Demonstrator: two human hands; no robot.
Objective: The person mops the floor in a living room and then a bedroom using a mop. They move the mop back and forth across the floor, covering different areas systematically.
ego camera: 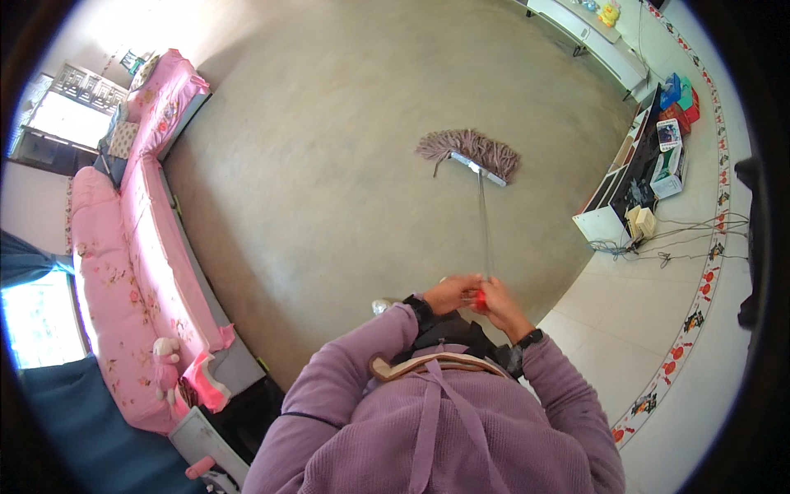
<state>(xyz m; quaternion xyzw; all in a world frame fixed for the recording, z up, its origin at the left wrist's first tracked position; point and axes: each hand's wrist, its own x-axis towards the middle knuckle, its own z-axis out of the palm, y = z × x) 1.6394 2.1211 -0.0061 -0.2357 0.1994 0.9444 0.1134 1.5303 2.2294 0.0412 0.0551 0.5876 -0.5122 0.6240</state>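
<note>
Both hands meet on the upper end of a mop's thin metal handle (483, 225), close in front of my waist. My left hand (452, 293) wraps the red grip (481, 301) from the left. Against it from the right, my right hand (503, 307) closes around the same handle; its outline is slightly blurred. At the far end, the string mop head (472, 150) lies on the floor, its greyish-brown strands spread beyond a pale metal clamp (478, 168). Fingers hide part of the grip.
A sofa (139, 272) with a pink floral cover lines the left side. On the right stands a low TV cabinet (602, 225) with boxes on top and loose cables (673, 238) beside it. A white cabinet (580, 34) is at the far right. Grey floor (321, 185) stretches between them.
</note>
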